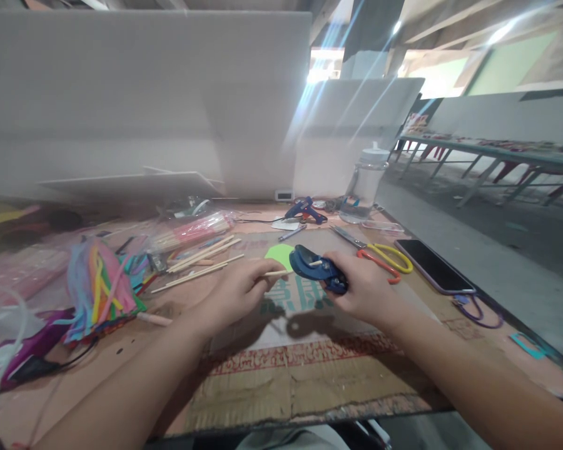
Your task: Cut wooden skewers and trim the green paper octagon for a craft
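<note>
My left hand (pixel 241 287) pinches a thin wooden stick (pixel 278 273) over the middle of the table, its tip pointing right. My right hand (pixel 359 284) is wrapped round a dark blue hand tool with a curved head (pixel 312 265); its exact kind is not clear. The stick reaches the tool's head, and a short pale piece of stick (pixel 316 263) shows at the tool. Behind the hands lies a bright green paper piece (pixel 279 253). Below them spreads a pale printed sheet (pixel 258 334) with green characters, on cardboard (pixel 263 394).
Scissors (pixel 385 255) and a phone (pixel 434 265) lie to the right. A blue glue gun (pixel 306 210) and a water bottle (pixel 363 187) stand at the back. Loose wooden sticks (pixel 204 254), colourful pipe cleaners (pixel 103 281) and a purple glue gun (pixel 32 350) are on the left.
</note>
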{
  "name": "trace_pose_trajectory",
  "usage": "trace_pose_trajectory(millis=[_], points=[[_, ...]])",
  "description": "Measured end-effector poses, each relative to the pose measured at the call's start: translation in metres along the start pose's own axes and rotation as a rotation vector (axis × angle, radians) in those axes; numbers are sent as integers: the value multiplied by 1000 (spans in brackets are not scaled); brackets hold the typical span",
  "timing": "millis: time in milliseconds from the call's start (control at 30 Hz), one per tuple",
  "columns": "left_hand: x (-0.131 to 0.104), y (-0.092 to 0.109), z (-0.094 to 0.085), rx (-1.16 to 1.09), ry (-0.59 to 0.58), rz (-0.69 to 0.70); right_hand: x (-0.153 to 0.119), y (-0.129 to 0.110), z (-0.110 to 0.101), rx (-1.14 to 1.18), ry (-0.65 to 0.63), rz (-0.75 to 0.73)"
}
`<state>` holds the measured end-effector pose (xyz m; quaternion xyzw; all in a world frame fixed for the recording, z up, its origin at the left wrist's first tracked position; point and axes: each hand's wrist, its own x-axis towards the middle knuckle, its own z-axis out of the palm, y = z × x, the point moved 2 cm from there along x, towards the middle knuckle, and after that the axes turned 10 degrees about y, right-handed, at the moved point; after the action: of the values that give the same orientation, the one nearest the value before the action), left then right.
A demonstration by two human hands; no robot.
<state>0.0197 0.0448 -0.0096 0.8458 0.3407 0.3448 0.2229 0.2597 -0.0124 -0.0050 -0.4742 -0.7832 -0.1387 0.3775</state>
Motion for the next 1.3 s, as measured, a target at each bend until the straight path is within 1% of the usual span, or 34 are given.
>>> trace_pose_trajectory(millis=[100, 233, 433, 533, 633, 733, 867, 1100, 1300], points=[[1, -1, 0, 3, 4, -3, -1, 3, 5, 21, 5, 6], [0, -2, 1, 47, 17, 27, 4, 6, 10, 54, 78, 30], [-2, 3, 4, 22, 18, 33, 9, 10, 6, 72, 69, 90], [-3, 9, 5, -8, 13, 45, 6, 12, 2, 48, 99, 51], [-5, 16, 7, -26, -15, 26, 6, 15, 0, 23, 113, -2], [-7, 21, 10, -38, -26, -20, 7, 20, 0, 18, 78, -3], [-7, 19, 15, -54, -11, -89, 8, 25, 7, 16, 23, 45], [-5, 11, 21, -24, -19, -112, 9, 28, 16, 6, 1, 83], [-6, 9, 23, -55, 9, -139, 6, 30, 20, 19, -12, 127]])
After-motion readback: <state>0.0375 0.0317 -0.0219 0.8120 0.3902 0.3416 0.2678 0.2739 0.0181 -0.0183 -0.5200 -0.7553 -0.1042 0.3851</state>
